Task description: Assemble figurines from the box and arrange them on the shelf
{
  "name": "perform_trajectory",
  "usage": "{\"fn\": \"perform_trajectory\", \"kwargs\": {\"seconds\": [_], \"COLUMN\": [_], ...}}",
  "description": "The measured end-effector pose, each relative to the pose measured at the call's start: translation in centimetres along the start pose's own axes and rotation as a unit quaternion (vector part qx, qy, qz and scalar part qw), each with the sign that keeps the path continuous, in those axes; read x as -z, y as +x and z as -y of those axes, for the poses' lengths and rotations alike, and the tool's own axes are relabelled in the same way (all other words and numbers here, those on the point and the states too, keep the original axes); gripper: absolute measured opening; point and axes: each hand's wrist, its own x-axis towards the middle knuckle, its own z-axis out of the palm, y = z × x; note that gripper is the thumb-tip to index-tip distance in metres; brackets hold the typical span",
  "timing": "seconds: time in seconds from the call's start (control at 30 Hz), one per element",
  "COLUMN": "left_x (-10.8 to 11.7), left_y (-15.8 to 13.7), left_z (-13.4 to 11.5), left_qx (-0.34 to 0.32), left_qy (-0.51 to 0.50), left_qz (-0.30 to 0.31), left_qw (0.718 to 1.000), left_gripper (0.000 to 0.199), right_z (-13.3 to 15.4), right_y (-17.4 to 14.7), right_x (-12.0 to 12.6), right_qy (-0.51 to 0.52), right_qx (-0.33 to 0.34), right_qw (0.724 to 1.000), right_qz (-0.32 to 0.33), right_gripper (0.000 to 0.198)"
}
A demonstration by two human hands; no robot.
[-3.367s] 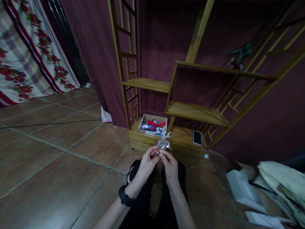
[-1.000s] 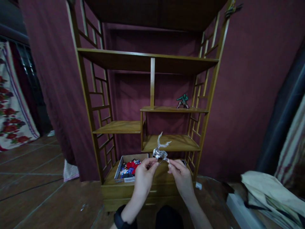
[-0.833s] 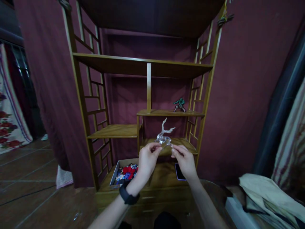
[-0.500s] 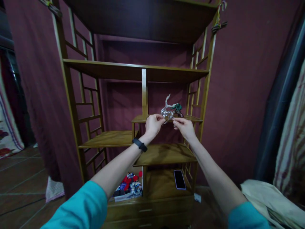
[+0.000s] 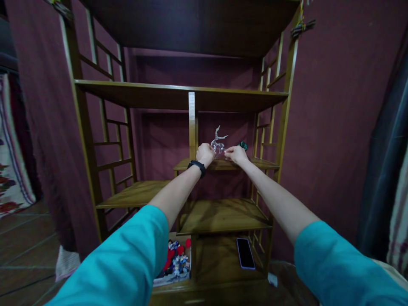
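A clear glass deer figurine [image 5: 218,146] with tall antlers is held between my two hands, over the small raised shelf [image 5: 223,165] on the right of the wooden unit. My left hand [image 5: 205,154], with a black band on its wrist, pinches the figurine's left side. On its right side, the fingertips of my right hand [image 5: 236,154] are closed on it. I cannot tell whether its feet touch the shelf board. Just behind my right hand sits a dark green ornament [image 5: 243,145], partly hidden by that hand.
Upright posts and a middle divider [image 5: 191,123] frame the shelf opening, with a long shelf [image 5: 159,87] above. Lower down are a box of colourful small toys [image 5: 177,259] and a phone [image 5: 245,253]. A lower left shelf [image 5: 134,193] stands beside my left arm.
Both hands have reached farther forward with the deer figurine, deeper over the raised shelf. The green ornament now shows to the right of the deer, no longer behind it. My view has moved closer.
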Motion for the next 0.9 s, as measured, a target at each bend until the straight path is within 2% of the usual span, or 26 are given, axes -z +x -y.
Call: {"fn": "perform_trajectory", "kwargs": {"seconds": [0.37, 0.63, 0.9], "left_x": [-2.6, -3.1, -2.9], "left_y": [1.6, 2.0, 1.7], "left_z": [1.3, 1.6, 1.6], "left_qx": [-0.018, -0.020, -0.021], "left_qy": [0.054, 0.056, 0.055], "left_qz": [-0.005, -0.001, 0.014], "left_qw": [0.998, 0.998, 0.998], "left_gripper": [0.022, 0.019, 0.019], "right_z": [-1.0, -0.5, -0.9], "right_y": [2.1, 2.2, 2.3], "right_x": [-2.4, -2.6, -2.7], "right_qy": [-0.073, -0.115, -0.088], "right_qx": [0.001, 0.002, -0.014], "right_qw": [0.997, 0.993, 0.995], "right_qz": [0.038, 0.037, 0.048], "right_gripper": [0.022, 0.018, 0.019]}}
